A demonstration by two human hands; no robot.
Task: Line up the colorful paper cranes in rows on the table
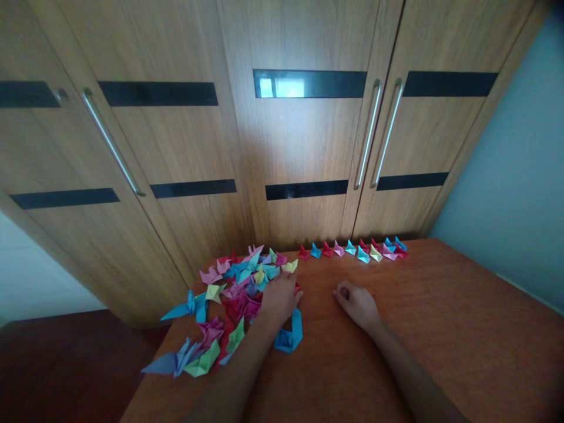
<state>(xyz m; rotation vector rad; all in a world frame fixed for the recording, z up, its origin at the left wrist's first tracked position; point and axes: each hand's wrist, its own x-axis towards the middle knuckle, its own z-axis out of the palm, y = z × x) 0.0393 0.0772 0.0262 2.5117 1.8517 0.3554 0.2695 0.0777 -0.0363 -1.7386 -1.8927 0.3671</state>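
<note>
Toward the bench's (462,329) left side, I have the left hand (278,295) down at a heap of paper figures (242,302); its fingertips are mostly hidden, so I can't tell whether it grips one. My right hand (359,306) is near it, loosely clenched. Smaller figures (350,247) line the back edge.

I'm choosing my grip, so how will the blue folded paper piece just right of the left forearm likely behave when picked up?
The blue folded paper piece is probably very light, being just paper. Its folds likely lend some stiffness, though a hard pinch could crush them. Its angular outline makes rolling unlikely.
</note>
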